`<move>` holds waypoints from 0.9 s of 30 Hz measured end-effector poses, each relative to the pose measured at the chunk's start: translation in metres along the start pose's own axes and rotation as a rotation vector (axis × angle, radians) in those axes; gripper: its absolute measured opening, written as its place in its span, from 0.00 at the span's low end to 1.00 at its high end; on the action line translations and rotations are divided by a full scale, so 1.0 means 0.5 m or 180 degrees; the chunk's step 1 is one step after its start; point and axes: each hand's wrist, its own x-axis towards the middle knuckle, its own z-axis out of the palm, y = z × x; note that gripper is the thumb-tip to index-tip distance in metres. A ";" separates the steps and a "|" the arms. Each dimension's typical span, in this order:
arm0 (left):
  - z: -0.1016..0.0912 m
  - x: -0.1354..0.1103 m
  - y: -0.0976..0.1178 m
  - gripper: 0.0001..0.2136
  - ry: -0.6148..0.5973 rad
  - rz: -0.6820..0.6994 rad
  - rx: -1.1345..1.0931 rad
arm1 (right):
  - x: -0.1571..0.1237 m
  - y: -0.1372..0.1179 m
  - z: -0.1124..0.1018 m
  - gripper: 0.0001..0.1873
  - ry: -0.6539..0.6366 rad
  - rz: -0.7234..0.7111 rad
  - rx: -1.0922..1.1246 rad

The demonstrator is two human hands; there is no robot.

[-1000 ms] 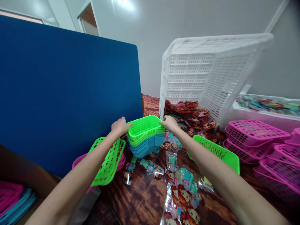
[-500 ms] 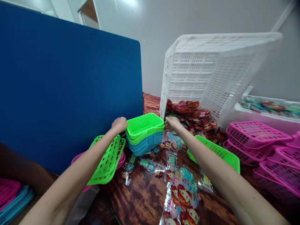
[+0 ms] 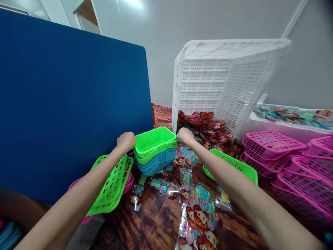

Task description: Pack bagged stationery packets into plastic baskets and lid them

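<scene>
A nested stack of small plastic baskets stands in the middle, a green basket [image 3: 153, 140] on top and blue baskets [image 3: 157, 161] beneath. My left hand [image 3: 126, 141] is closed at the left end of the green rim. At the opposite end, my right hand [image 3: 185, 135] is closed on the same rim, its fingertips partly hidden. Another green basket [image 3: 235, 165] lies partly behind my right forearm. Under my left forearm are green baskets [image 3: 117, 184] over pink ones [image 3: 128, 184].
A tilted white crate [image 3: 205, 83] spills red packets [image 3: 203, 126] onto the wooden table [image 3: 153, 222]. Clear printed packets [image 3: 201, 215] lie in front. Pink baskets [image 3: 273, 142] are stacked at right beside a white box [image 3: 293, 123]. A blue panel [image 3: 78, 104] stands at left.
The view has shifted slightly, so most things sit further left in it. Both hands stay closed at the ends of the green basket on the stack.
</scene>
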 end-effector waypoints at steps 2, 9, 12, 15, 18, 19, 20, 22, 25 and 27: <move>-0.001 0.001 0.001 0.14 0.0016 0.0034 0.0004 | -0.007 -0.013 -0.008 0.08 0.0175 -0.0146 -0.0048; -0.005 0.003 0.002 0.14 0.0045 0.0055 -0.0200 | -0.007 -0.085 -0.060 0.04 0.0182 -0.0567 0.0288; -0.022 0.000 0.002 0.14 0.0144 0.0014 -0.0343 | -0.019 -0.112 -0.071 0.05 0.0169 -0.0683 0.0762; -0.043 0.002 0.000 0.14 0.0233 -0.0021 -0.0539 | -0.042 -0.132 -0.075 0.04 0.0261 -0.0858 0.1307; -0.053 0.011 -0.003 0.11 0.0194 -0.0008 -0.0842 | -0.056 -0.141 -0.069 0.04 0.0254 -0.0976 0.1725; -0.053 0.014 -0.004 0.10 0.0181 -0.0023 -0.0963 | -0.057 -0.141 -0.064 0.04 0.0245 -0.0986 0.1832; -0.050 0.018 -0.006 0.09 0.0168 -0.0059 -0.1089 | -0.056 -0.140 -0.060 0.04 0.0221 -0.0983 0.1922; -0.041 0.023 -0.014 0.07 0.0097 -0.0172 -0.1351 | -0.051 -0.136 -0.051 0.05 0.0105 -0.0947 0.2053; -0.023 0.024 -0.031 0.06 -0.0154 -0.0356 -0.1749 | -0.041 -0.126 -0.048 0.08 -0.0227 -0.0915 0.2169; -0.014 0.022 -0.043 0.09 -0.0281 -0.0467 -0.2009 | -0.036 -0.116 -0.052 0.07 -0.0431 -0.0976 0.2224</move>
